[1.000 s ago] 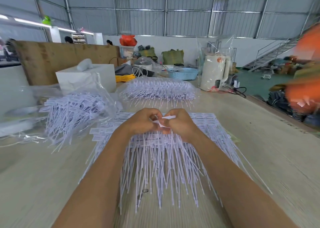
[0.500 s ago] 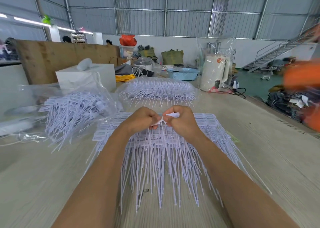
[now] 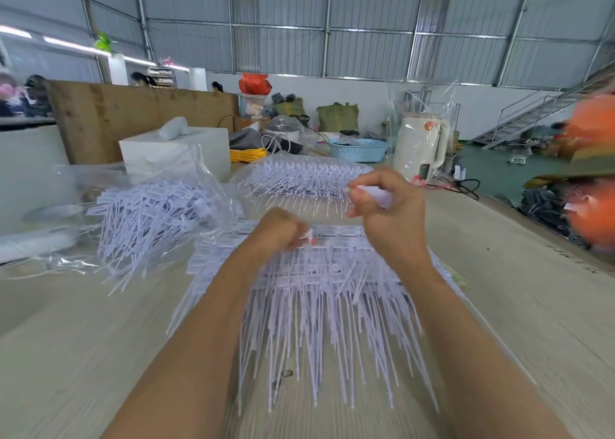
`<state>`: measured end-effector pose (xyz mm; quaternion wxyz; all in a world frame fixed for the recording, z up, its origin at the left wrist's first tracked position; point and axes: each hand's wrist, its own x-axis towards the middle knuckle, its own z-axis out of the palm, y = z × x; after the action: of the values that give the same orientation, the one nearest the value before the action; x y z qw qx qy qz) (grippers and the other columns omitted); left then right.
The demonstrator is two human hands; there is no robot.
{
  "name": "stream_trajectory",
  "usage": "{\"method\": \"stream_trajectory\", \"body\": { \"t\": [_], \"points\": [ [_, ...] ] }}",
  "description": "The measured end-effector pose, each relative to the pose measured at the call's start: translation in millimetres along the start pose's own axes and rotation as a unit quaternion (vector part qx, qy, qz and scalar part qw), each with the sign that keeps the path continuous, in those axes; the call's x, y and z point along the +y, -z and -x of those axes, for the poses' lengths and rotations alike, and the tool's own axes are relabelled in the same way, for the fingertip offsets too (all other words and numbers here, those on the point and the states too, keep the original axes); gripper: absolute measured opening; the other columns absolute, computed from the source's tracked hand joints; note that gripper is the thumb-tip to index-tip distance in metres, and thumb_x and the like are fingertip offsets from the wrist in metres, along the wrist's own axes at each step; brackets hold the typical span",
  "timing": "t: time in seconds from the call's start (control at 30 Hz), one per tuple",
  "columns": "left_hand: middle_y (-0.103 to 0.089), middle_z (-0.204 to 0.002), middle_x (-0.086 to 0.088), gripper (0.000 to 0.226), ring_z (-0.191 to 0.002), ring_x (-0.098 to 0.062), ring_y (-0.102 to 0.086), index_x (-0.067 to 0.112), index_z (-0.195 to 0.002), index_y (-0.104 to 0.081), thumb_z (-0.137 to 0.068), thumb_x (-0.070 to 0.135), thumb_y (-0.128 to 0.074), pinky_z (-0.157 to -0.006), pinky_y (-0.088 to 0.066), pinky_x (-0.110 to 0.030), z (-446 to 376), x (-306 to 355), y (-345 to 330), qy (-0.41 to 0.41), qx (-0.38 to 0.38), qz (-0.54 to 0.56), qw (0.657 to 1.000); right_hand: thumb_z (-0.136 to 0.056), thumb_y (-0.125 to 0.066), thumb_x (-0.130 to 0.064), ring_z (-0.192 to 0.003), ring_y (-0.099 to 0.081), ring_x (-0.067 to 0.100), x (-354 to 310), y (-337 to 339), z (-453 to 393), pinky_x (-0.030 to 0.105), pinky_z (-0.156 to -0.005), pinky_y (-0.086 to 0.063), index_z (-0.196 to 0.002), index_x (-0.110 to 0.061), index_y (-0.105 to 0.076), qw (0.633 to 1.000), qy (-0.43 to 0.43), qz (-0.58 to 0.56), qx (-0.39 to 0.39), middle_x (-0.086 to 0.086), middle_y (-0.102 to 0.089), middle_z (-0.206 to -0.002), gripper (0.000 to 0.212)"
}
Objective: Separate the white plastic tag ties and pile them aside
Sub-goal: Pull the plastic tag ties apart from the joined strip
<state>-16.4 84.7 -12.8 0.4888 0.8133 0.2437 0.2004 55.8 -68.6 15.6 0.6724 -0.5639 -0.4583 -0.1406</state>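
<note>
A wide mat of joined white plastic tag ties lies on the table in front of me, tails pointing toward me. My left hand is curled at the mat's far edge and pinches the tie heads there. My right hand is lifted above and to the right of it, fingers curled round a white tag tie piece; motion blur hides its shape.
A clear bag of tag ties lies to the left, another bagged bundle beyond the mat. Farther back stand a white box, a blue basket and a wrapped white kettle. The table edge runs along the right.
My hands, together at the mat's far edge before, have parted. The right hand has risen up and to the right with a white piece; the left stays on the mat.
</note>
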Motion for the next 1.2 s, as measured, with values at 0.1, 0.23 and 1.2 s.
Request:
{"method": "stream_trajectory", "body": {
  "t": [0.1,0.23,1.2],
  "points": [
    [-0.053,-0.042,0.002,0.034,-0.059,-0.019,-0.054,-0.002,-0.060,-0.065,-0.091,-0.001,-0.052,-0.054,-0.041,-0.026,3,5,-7,-0.041,-0.059,0.014,0.997,-0.087,-0.058,0.004,-0.054,-0.058,0.008,6,9,-5,0.018,-0.052,-0.051,-0.088,0.000,-0.062,0.967,-0.216,-0.135,-0.020,0.009,-0.058,-0.075,0.006],
    [-0.063,-0.051,-0.006,0.035,-0.055,-0.022,-0.058,-0.007,-0.065,-0.070,-0.077,-0.025,-0.042,-0.051,-0.041,-0.026,0,2,-3,-0.054,-0.081,0.063,0.993,-0.088,-0.056,0.006,-0.053,-0.059,0.008,16,18,-10,0.015,-0.054,-0.051,-0.103,0.006,-0.060,0.924,-0.310,-0.219,-0.037,0.006,-0.059,-0.074,0.015],
    [-0.058,-0.074,-0.006,0.020,-0.051,-0.006,-0.059,0.010,-0.088,-0.057,-0.100,0.014,-0.042,-0.054,-0.050,-0.018,30,42,-60,-0.134,-0.150,0.174,0.964,-0.091,-0.059,-0.011,-0.049,-0.047,0.006,7,9,-13,0.019,-0.046,-0.039,-0.088,-0.015,-0.056,0.964,-0.204,-0.118,0.123,0.002,-0.052,-0.062,0.006]
  ]
}}
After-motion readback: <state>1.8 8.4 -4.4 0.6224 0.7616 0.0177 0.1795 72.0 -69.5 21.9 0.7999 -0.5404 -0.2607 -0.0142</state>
